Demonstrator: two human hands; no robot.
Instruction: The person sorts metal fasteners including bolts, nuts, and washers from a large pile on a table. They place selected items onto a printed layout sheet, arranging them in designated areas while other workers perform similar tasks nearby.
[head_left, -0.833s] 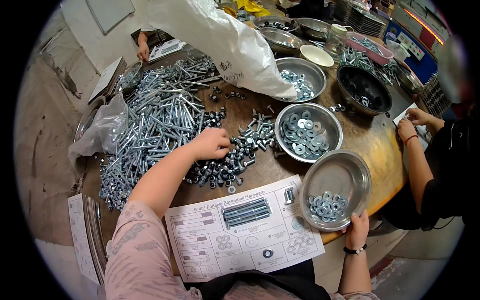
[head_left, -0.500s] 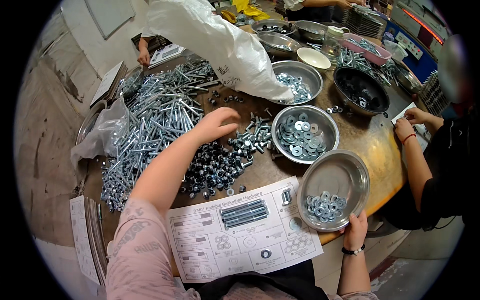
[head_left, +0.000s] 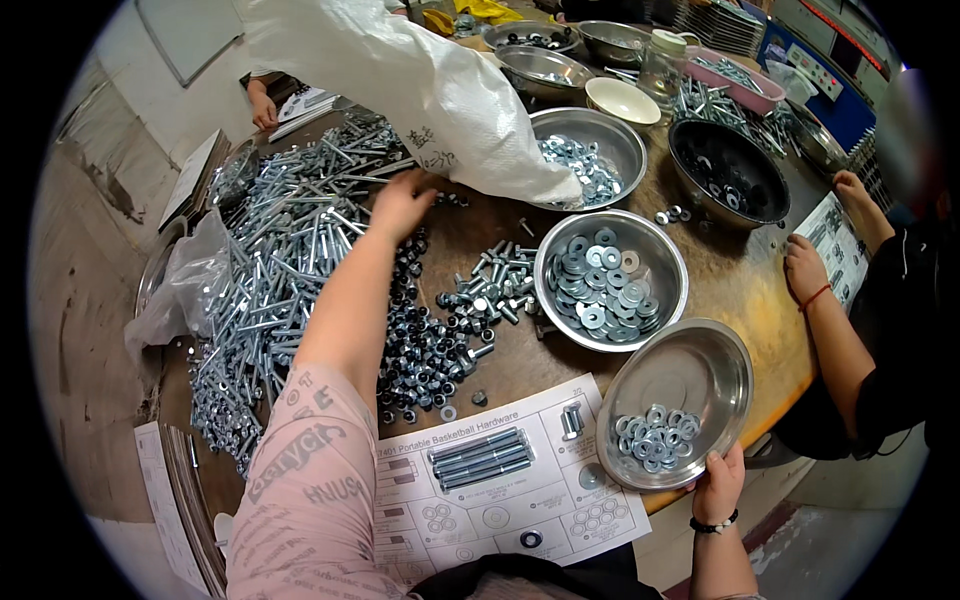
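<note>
My left hand point(head_left: 402, 206) reaches over the table beside the long bolts point(head_left: 285, 255), close to a few loose dark nuts; its fingers are smeared by motion. A shallow steel bowl point(head_left: 680, 370), tilted, is gripped at its near rim by my right hand point(head_left: 719, 487). Small ring washers point(head_left: 655, 437) lie in it. Below my left arm spreads a pile of black-centred nuts point(head_left: 425, 360), with short hex bolts point(head_left: 492, 285) to its right. On a printed hardware sheet point(head_left: 540, 400) rest several long bolts point(head_left: 482, 462), two short bolts point(head_left: 571, 421), a large washer point(head_left: 592, 476) and a nut point(head_left: 531, 539).
A steel bowl of large flat washers point(head_left: 676, 310) stands beyond mine. A white sack point(head_left: 440, 100) slumps into another washer bowl point(head_left: 635, 150). A black bowl point(head_left: 690, 190) stands right. A co-worker's hands point(head_left: 806, 268) hold a sheet at the right; another hand point(head_left: 263, 108) is far left.
My left hand has moved away from me and left toward the sack's lower edge. My right hand still holds the bowl. The co-worker at the right has lifted a printed sheet.
</note>
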